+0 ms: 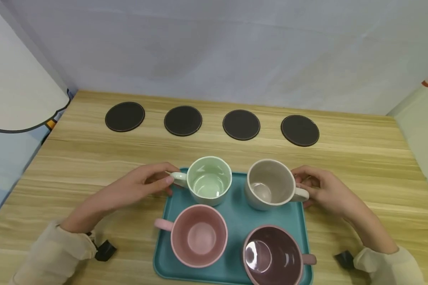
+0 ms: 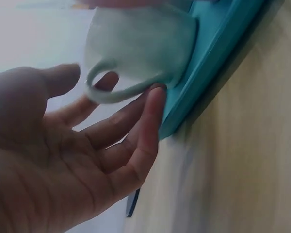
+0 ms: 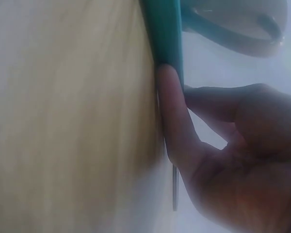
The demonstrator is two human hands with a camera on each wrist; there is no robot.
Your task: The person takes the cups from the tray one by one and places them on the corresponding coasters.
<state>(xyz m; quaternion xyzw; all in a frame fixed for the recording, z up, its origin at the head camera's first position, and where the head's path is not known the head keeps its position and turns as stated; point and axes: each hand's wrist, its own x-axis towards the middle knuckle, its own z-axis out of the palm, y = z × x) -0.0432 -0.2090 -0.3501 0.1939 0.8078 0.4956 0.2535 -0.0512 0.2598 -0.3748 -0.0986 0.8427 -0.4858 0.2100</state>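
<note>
A teal tray [image 1: 237,215] holds a pale green mug [image 1: 209,180], a cream mug [image 1: 270,184], a pink mug [image 1: 199,236] and a mauve mug [image 1: 274,255], all upright. My left hand [image 1: 146,184] is at the green mug's handle, its fingers loosely bent around it. In the left wrist view the thumb stands apart from that handle [image 2: 119,94], and a fingertip shows behind its loop. Beside the cream mug's handle [image 1: 301,194] is my right hand [image 1: 326,194]. One finger [image 3: 177,111] touches the tray's edge in the right wrist view, below the handle; other fingers are partly hidden.
Several round black coasters [image 1: 183,120] lie in a row along the back of the wooden table [image 1: 92,158]. Behind them a pale cloth wall [image 1: 214,55] rises. Printed panels stand at the left [image 1: 21,71] and right [image 1: 422,130].
</note>
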